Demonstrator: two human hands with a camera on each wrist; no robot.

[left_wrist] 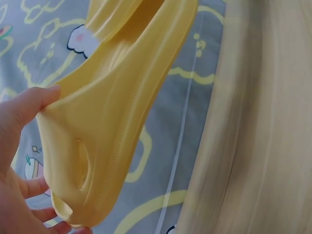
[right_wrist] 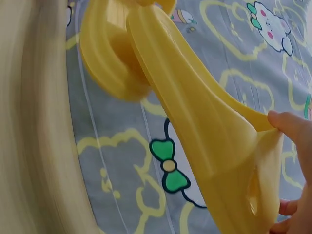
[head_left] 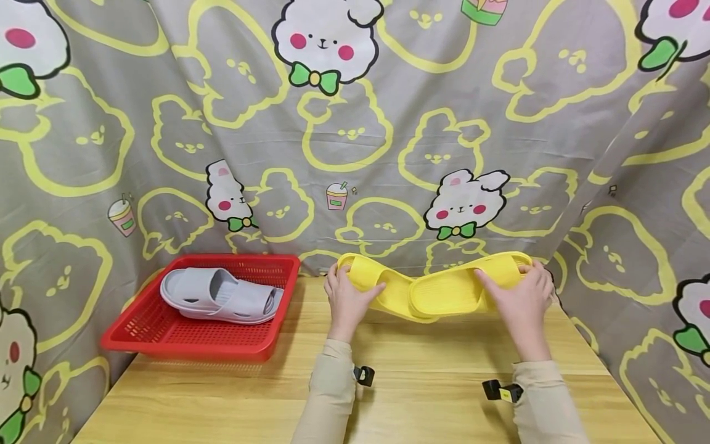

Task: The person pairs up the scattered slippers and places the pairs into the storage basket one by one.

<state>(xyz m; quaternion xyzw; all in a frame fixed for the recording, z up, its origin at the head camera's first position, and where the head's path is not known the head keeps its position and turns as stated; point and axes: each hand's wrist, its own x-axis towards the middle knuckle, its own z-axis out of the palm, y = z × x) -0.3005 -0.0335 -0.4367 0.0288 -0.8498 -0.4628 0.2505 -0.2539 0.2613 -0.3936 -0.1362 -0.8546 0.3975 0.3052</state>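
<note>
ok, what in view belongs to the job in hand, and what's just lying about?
In the job:
left grip, holding one yellow slipper
right grip, holding the other yellow slipper

Just about, likely:
grey slippers, in the basket, neither touched; basket might still matter
table
curtain

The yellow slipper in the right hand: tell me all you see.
The yellow slipper looks like moulded foam or plastic, with an open back, a ridged footbed and a broad, side-slotted strap. It is held above the table, toe toward the person's right. The right hand grips the toe end. The heel overlaps the other slipper in the head view; contact is unclear.
</note>
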